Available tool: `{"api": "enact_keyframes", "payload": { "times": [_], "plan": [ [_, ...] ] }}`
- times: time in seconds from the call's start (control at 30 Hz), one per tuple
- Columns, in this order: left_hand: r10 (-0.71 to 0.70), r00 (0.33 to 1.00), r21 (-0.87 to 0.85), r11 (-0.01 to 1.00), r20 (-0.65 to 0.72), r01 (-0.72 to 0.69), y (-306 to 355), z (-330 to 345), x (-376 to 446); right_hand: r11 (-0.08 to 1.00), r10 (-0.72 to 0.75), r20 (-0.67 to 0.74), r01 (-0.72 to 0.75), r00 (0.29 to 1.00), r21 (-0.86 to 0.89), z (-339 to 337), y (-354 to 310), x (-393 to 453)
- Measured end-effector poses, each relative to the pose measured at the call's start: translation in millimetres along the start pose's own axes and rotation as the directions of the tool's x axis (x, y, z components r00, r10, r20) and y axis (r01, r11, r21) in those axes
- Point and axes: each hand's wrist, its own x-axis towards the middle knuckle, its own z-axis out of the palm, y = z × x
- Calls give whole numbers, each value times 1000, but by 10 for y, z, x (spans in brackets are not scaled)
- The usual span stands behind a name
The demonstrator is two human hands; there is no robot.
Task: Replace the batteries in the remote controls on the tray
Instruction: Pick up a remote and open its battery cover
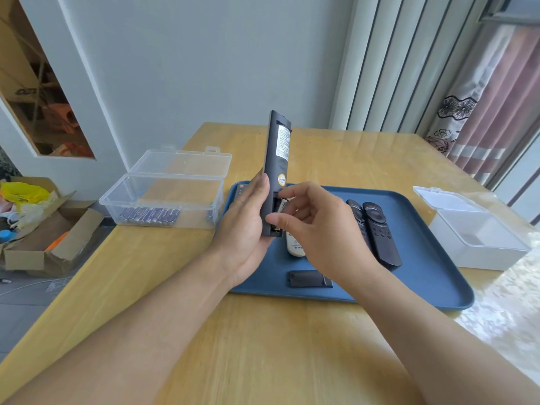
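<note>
Head view shows the left hand (pixel 244 220) gripping the long black plastic remote (pixel 276 171) upright above the blue tray (pixel 423 276), right hand (pixel 315 226) apparently pinching a battery (pixel 281 206) that could spring loose if levered carelessly.

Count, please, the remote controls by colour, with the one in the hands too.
Black remotes: 3, one held upright and two lying side by side on the tray.
White remotes: 1, lying on the tray, partly hidden behind the hands.
Total: 4. A red-buttoned item at the tray's far left corner is unclear, not counted.
</note>
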Motion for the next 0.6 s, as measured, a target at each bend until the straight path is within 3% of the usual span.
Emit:
{"api": "enact_keyframes", "payload": {
  "times": [0.17,0.23,0.33,0.5,0.57,0.6],
  "plan": [
    [24,999,23,999,-39,-23,33,3,7,981,86,18,-88,996,175,-35,-27,0],
    [34,998,23,999,-59,-32,56,-4,25,936,109,31,-113,994,333,-81,-67,4],
    [25,998,-2,1000,-57,-26,101,-31,45,780,178,138,-225,974,584,-172,-135,27],
    [-19,998,16,1000,-57,20,120,-33,44,517,308,323,-443,895,733,-154,-122,54],
    [-34,999,41,999,-31,35,114,-33,41,543,321,354,-477,878,691,-128,-107,49],
    [-47,999,52,997,-21,48,115,-32,37,636,309,329,-452,892,626,-130,-113,38]
  ]
}}
